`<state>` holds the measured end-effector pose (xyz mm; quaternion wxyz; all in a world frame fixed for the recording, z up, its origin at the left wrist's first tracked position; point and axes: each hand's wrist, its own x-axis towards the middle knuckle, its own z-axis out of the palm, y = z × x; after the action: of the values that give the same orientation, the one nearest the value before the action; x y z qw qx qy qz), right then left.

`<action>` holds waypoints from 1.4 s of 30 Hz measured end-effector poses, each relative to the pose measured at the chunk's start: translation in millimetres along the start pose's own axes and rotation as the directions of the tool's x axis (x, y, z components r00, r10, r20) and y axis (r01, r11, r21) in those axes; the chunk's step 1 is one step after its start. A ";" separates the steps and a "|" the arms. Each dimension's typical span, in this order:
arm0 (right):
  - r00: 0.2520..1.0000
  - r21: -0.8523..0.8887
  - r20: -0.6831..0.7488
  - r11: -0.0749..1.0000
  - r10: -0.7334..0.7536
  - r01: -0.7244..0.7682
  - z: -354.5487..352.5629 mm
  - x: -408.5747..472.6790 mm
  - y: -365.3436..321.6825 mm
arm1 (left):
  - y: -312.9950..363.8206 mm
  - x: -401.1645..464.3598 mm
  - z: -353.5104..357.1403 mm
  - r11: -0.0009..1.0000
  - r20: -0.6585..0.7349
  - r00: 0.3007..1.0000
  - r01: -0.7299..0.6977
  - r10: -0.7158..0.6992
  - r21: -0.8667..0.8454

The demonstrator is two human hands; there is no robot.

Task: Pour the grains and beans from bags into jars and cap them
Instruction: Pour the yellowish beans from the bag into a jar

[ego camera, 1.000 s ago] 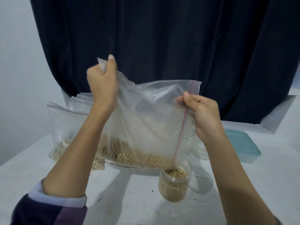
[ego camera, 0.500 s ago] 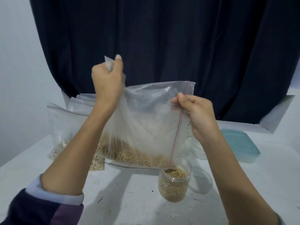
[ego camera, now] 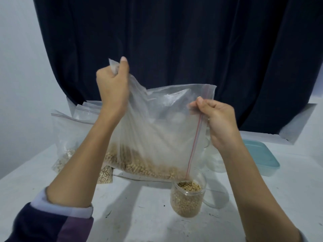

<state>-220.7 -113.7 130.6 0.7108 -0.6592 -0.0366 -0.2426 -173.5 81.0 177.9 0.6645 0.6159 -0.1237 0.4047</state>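
Bag: I see the bag [ego camera: 157, 130] held in the middle of the frame, turned on its side so its red zip line runs steeply down from upper right to lower centre.
Bag axis: its long axis slopes from the raised corner at upper left down to the mouth corner at lower centre-right; that low corner sits just over the jar's opening (I cannot tell whether plastic touches the rim).
Left hand: my left hand [ego camera: 111, 88] is clenched round the bag's closed bottom corner, the highest point of the bag.
Right hand: my right hand [ego camera: 218, 123] pinches the mouth edge beside the zip, lower in the frame and to the right.
Beans: the beans [ego camera: 139, 165] lie banked along the bag's lower edge, piled toward the mouth corner.
Jar: the jar [ego camera: 187, 198] stands upright on the table [ego camera: 52, 172] at lower centre-right, directly under the right hand's side of the bag, filled nearly to the rim.
Nearer hand: the right hand is nearer the jar, so I judge it steers the spout while the left sets the tilt.
Next move: I would lower the left corner soon, since the jar looks close to full.
Spare bags: more bags [ego camera: 68, 140] lie at the left, behind my left arm.
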 end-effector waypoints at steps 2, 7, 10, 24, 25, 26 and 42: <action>1.000 0.005 -0.016 1.000 -0.003 0.003 -3.0 1.1 -0.1 | 0.3 1.8 -1.1 1.000 -0.017 1.000 -0.015 0.015 -0.004; 0.999 -0.023 0.053 1.000 0.009 -0.008 7.7 -4.9 3.1 | 0.7 -3.8 7.1 0.999 0.050 0.998 -0.026 0.024 0.036; 1.000 0.041 -0.021 0.999 -0.002 0.002 -3.6 2.1 -1.7 | 4.5 5.6 -2.1 0.998 -0.020 0.998 -0.056 0.057 0.006; 1.000 0.041 0.025 0.999 -0.002 0.001 0.2 -0.8 9.3 | 6.0 0.0 7.4 0.993 0.063 0.992 -0.113 0.111 0.023; 0.999 0.037 0.032 0.999 0.007 -0.009 0.4 -1.7 10.8 | 5.2 -0.4 7.5 0.994 0.067 0.992 -0.108 0.106 0.032; 1.000 0.044 0.027 0.999 0.015 -0.016 -1.1 -1.4 10.6 | 5.0 1.2 6.0 0.994 0.057 0.993 -0.106 0.104 0.034; 1.000 0.032 -0.006 0.999 0.010 -0.010 -3.1 -0.5 10.1 | 1.0 3.3 8.1 0.988 0.071 0.988 -0.141 0.136 0.065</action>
<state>-218.0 -116.4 120.7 0.7226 -0.6472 -0.0350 -0.2403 -169.4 74.8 182.5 0.6083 0.6419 -0.1739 0.4333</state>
